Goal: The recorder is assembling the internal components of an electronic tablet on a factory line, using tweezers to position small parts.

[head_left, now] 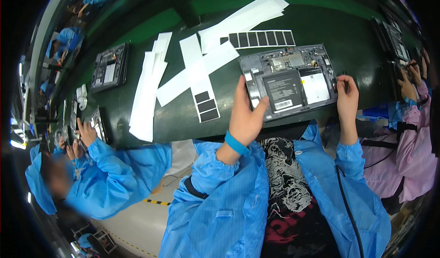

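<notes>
Left grip (247,119) clasps the opened device (282,92) by its left edge, white strips (196,74) nearby.

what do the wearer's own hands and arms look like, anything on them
Both the left hand and right hand are ungloved. The left wrist wears a plain blue band; none shows on the right. The left sleeve and right sleeve are loose, light blue, with gathered cuffs.

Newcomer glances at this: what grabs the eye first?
The opened device right of centre, insides bare, the left hand gripping its left side, the right hand at its right edge. Next, white strips lying crisscross on the green table, left of and beyond the device, some bearing black patches.
</notes>
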Demonstrator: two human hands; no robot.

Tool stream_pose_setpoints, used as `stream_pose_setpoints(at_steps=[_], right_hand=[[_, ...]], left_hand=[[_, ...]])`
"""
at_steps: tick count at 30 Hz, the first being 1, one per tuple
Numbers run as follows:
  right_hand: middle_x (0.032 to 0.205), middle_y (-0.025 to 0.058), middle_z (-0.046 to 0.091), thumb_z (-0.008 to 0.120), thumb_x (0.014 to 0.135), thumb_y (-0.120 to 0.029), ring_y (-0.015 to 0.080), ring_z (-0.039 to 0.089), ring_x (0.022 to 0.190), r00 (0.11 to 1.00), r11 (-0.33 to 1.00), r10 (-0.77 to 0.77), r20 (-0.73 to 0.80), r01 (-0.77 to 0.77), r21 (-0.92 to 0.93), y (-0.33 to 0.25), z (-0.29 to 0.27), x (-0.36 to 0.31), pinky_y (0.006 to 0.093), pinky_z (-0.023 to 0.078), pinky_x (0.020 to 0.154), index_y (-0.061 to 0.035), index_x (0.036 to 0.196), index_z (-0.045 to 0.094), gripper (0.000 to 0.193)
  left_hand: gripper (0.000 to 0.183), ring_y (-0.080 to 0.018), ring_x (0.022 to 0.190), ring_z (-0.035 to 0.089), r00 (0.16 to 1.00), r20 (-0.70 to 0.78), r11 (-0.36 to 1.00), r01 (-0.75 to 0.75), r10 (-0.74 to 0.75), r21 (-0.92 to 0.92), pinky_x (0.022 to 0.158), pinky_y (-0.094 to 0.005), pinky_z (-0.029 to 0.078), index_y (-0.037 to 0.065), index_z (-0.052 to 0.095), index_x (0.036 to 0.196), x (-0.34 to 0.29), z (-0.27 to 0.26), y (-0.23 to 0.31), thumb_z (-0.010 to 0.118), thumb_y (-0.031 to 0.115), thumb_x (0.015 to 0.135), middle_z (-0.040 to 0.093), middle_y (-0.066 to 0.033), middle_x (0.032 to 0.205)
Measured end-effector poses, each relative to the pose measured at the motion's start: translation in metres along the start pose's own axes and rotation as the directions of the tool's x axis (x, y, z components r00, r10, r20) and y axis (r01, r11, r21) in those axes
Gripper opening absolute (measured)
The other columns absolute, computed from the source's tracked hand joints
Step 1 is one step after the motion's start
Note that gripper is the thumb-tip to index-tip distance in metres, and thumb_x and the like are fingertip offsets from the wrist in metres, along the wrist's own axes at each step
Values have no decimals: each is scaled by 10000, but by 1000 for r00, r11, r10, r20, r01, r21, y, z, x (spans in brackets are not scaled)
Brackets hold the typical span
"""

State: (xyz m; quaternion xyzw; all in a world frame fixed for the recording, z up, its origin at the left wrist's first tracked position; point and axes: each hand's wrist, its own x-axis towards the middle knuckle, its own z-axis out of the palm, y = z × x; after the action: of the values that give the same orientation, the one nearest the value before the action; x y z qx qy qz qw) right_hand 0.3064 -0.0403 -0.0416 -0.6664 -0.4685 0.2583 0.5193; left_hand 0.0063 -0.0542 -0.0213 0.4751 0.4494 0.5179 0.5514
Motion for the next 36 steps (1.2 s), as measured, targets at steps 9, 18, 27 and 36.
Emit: stream_pose_setpoints(at_steps=[9,18,27,36], right_hand=[[914,71,692,447,1032,-302,93,602,813,946,950,-285,-154,257,-177,-51,-14,3,232,474,740,-6,1197,627,385],[761,84,681,635,896,-130,114,627,608,721,990,-97,686,1,139,-151,184,-40,245,483,527,20,950,684,167],[647,72,654,611,866,-153,118,618,544,694,973,-173,699,228,14,-135,229,-39,266,485,531,44,844,674,208],[776,74,668,584,893,-89,108,630,616,683,999,-34,730,35,14,-138,230,-47,240,514,579,50,1054,680,233]], left_hand=[[404,-352,1171,579,919,45,491,-250,392,834,957,-382,469,5,576,1254,-11,-111,35,627,25,854,607,-210,1225],[455,-329,1297,474,953,96,314,-188,287,931,1074,-476,359,41,576,1285,-17,-125,5,652,185,860,547,-108,1362],[430,-324,1288,486,950,110,307,-201,291,930,1063,-479,374,44,603,1262,-18,-126,8,650,179,857,550,-108,1361],[432,-345,1281,476,944,148,259,-229,296,938,1040,-521,382,58,581,1282,-19,-127,8,626,189,872,531,-110,1364]])
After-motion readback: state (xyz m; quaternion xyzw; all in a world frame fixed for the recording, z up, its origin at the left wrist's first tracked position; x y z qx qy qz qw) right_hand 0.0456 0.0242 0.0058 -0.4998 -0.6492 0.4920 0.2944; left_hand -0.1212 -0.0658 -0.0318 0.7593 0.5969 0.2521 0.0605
